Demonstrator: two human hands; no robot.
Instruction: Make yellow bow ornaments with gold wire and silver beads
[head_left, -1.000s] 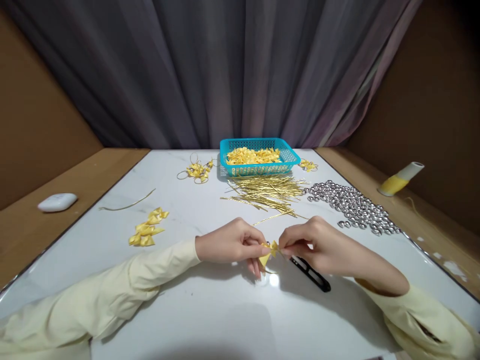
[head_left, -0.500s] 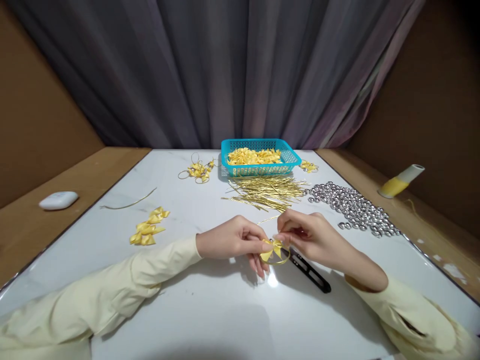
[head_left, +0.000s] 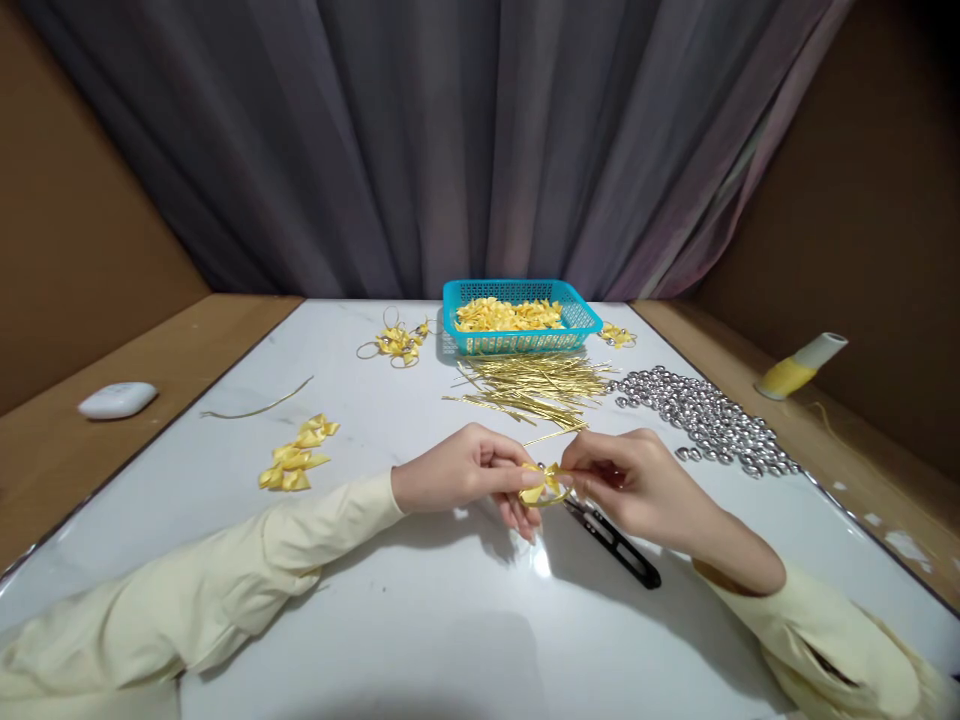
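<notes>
Near the middle of the white table (head_left: 450,620), my left hand (head_left: 480,475) pinches a yellow ribbon bow (head_left: 551,484) between thumb and fingers. A gold cord curves below the bow, and a silver bead shows at its top. My right hand (head_left: 637,485) is closed at the bow's right side, its fingertips on the cord. Just under my right hand lie black-handled snips (head_left: 622,552), their tip close to the bow. A loose end of gold cord (head_left: 553,436) sticks up behind my fingers.
A blue basket (head_left: 525,343) holds yellow bows. Gold cords (head_left: 532,385) lie before it, silver beads (head_left: 705,415) to the right. Finished-looking bows (head_left: 399,343) and loose bows (head_left: 296,455) are at left, with one cord (head_left: 259,408). A thread spool (head_left: 802,365) and white case (head_left: 118,401) sit at the sides.
The bow has moved slightly up and tilted in my fingers. My right hand has shifted a little right and down, and the loose cord end behind now reaches farther right.
</notes>
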